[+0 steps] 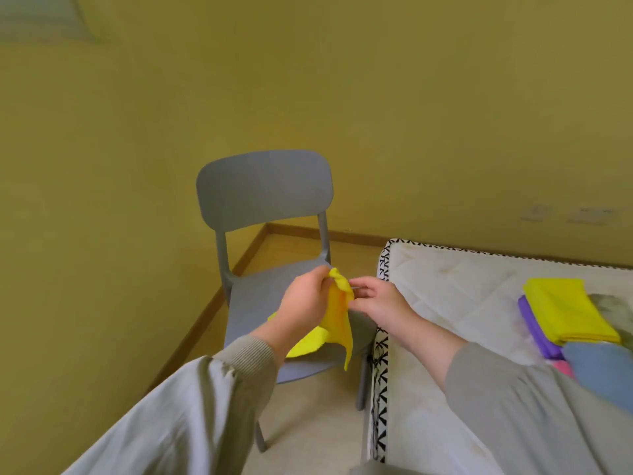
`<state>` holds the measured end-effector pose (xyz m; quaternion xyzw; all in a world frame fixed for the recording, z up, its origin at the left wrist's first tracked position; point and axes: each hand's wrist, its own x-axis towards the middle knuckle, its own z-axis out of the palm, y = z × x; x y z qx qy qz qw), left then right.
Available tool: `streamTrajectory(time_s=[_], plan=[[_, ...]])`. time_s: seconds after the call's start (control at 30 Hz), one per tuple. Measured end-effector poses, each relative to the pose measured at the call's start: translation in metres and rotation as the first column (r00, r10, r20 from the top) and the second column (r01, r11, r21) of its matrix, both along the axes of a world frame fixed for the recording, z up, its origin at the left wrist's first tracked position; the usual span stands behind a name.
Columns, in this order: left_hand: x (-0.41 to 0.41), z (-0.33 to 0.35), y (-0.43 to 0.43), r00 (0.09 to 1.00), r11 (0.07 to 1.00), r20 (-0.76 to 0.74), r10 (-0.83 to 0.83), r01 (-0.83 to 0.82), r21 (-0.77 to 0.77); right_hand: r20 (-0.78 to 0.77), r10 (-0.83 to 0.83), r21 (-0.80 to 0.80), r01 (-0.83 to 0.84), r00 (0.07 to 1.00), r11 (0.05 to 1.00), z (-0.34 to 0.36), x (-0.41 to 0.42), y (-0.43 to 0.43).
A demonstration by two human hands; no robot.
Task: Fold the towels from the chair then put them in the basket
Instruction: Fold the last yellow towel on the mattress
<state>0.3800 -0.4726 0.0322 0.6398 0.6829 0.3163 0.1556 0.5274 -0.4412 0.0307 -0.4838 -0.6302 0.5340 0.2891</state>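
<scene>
A white quilted mattress (462, 286) fills the right, bearing a folded yellow towel (565, 306) stacked on a purple one (534, 327). Beside it stands a grey plastic chair (263, 186). Over its seat hangs a crumpled bright yellow towel (337, 317), its top gripped in the left hand (305, 303), its edge pinched by the right hand (376, 299).

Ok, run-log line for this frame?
left hand grips yellow towel over chair | right hand pinches its edge | folded towels stacked on mattress | basket unseen
</scene>
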Motion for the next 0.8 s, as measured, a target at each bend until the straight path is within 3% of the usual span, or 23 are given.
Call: streamTrajectory(time_s=[0.13, 0.3, 0.6, 0.8], plan=[[0.026, 0.059, -0.017, 0.999, 0.998, -0.05, -0.015, 0.017, 0.052, -0.016, -0.084, 0.087, 0.085, 0.996, 0.993, 0.042, 0.029, -0.025], [0.056, 0.117, -0.045, 0.962, 0.995, -0.272, -0.035, 0.059, 0.08, -0.047, -0.274, 0.267, 0.276, 0.961, 0.923, 0.092, 0.057, -0.052], [0.083, 0.176, -0.086, 0.771, 0.975, -0.637, -0.001, 0.141, 0.17, -0.048, -0.338, 0.46, 0.322, 0.94, 0.828, 0.169, 0.1, -0.072], [0.085, 0.193, -0.097, 0.883, 0.959, -0.462, 0.085, 0.053, 0.278, 0.035, -0.346, 0.589, 0.26, 0.938, 0.765, 0.201, 0.118, -0.077]])
